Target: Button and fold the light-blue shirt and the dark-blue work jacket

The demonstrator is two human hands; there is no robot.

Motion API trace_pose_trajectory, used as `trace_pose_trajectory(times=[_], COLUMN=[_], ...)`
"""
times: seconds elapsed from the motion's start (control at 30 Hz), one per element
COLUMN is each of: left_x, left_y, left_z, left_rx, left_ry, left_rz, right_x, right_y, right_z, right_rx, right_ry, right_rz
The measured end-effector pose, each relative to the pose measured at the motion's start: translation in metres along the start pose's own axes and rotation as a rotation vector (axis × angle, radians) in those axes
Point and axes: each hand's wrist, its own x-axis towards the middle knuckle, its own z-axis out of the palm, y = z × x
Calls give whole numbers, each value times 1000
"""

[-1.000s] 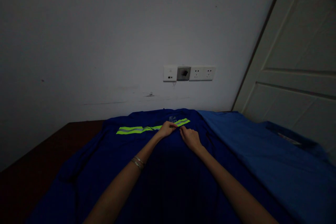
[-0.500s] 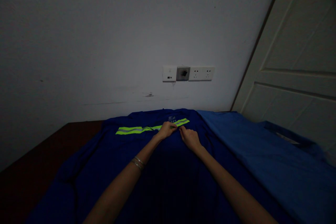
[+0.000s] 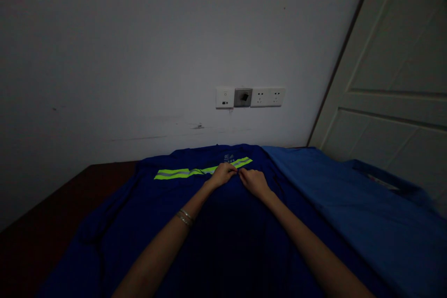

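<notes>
A dark blue work jacket (image 3: 157, 214) lies spread out before me, with a yellow-green reflective strip (image 3: 174, 173) across its chest and small pale print above the strip. My left hand (image 3: 223, 174), below two thin bracelets on the forearm, is closed in a pinch at the strip's lower edge. Just to its right, my right hand (image 3: 253, 181) pinches too, its fingertips almost meeting the left ones. Both pinches are on the jacket's cloth near the strip; any small part between the fingertips is too dark to make out.
A lighter blue garment (image 3: 335, 191) with a collar lies at the right. Dark red-brown table surface (image 3: 63, 200) shows at the left. Behind stands a pale wall with sockets and a switch plate (image 3: 250, 98). A panelled white door (image 3: 394, 84) is at the right.
Both hands stay at the same spot on the jacket. The fingertips of the left hand have shifted slightly downward and closer to the right ones.
</notes>
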Motion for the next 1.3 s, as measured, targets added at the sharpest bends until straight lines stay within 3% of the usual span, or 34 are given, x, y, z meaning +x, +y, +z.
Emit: trace_pose_trajectory(times=[0.17, 0.23, 0.33, 0.7, 1.3], left_x=[-1, -1, 0, -1, -1], left_y=[1, 1, 2, 2, 1], left_z=[0, 0, -1, -1, -4], left_rx=[33, 43, 52, 86, -54], left_ry=[1, -5, -15, -34, 38], left_rz=[3, 0, 1, -18, 1], right_x=[5, 6, 6, 4, 5], right_y=[12, 14, 12, 12, 18], right_z=[-16, -18, -15, -8, -10], right_rx=[25, 17, -9, -39, 17], right_ry=[77, 42, -14, -11, -25], right_rz=[42, 14, -39, -124, -126])
